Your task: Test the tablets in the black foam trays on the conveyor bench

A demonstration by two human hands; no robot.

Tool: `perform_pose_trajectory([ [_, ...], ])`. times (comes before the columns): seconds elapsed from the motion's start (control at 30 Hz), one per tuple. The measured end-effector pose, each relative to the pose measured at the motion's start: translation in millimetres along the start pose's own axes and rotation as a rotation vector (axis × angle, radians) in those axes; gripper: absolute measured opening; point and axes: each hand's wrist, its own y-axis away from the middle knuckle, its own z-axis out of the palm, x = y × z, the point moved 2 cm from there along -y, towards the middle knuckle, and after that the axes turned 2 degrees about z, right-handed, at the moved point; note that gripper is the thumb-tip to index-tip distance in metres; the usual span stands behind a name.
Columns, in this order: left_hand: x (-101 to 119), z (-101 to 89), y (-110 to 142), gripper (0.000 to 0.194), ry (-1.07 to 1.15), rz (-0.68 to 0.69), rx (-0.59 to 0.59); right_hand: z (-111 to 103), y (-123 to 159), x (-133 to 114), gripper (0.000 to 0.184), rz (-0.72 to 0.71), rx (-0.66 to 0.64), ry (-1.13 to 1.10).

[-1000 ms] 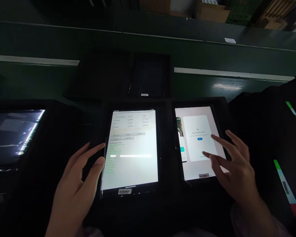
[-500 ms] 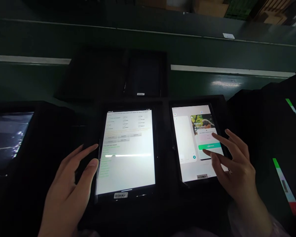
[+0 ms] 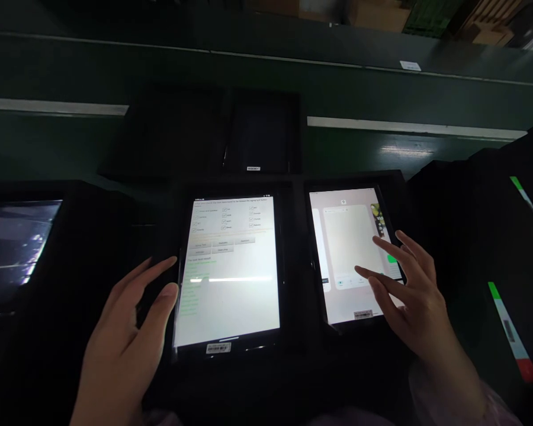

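Two lit tablets lie side by side in black surrounds in front of me. The left tablet (image 3: 235,296) shows a page of ticked checkboxes, grey buttons and green text lines. My left hand (image 3: 131,331) rests by its left edge, fingers apart, holding nothing. On the right tablet (image 3: 346,242), a large pale app card fills the middle, with slivers of other cards at both sides. My right hand (image 3: 411,290) hovers over or touches this screen with its fingers spread; whether the fingertips make contact I cannot tell. Barcode labels sit at the lower edge of both tablets.
Behind them lies a dark tablet (image 3: 260,133) with a small label. Another screen (image 3: 18,248) stands at the far left, reflecting light. Two green, white and red strips, one being a label strip (image 3: 513,334), lie at right. Cardboard boxes (image 3: 377,15) are beyond the green bench.
Cards on the right tablet's screen have changed, from a sign-in card to a green-button card to a pale one. My right hand has shifted slightly left; the whole view moved a little.
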Motion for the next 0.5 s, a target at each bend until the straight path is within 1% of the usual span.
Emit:
perform_pose_trajectory([
  [0.13, -1.1, -0.4, -0.7, 0.046, 0.026, 0.020, -0.003, -1.8, 1.4, 3.4, 0.018, 0.066, 0.139, 0.048],
  [0.2, -2.5, -0.2, -2.0, 0.047, 0.021, 0.031, -0.003, -2.8, 2.4, 4.5, 0.019, 0.095, 0.167, 0.043],
  [0.27, -3.5, -0.1, -3.0, 0.048, 0.002, 0.021, -0.002, -2.8, 2.8, 4.2, 0.021, 0.086, 0.141, 0.016],
  [0.4, -2.8, -1.0, -1.8, 0.047, -0.009, 0.010, -0.003, 0.1, 2.4, 2.4, 0.022, 0.033, 0.035, -0.011],
  [0.5, -2.0, -1.8, 0.1, 0.047, -0.002, 0.017, -0.004, 1.8, 2.1, 3.2, 0.020, 0.032, 0.036, 0.011],
])
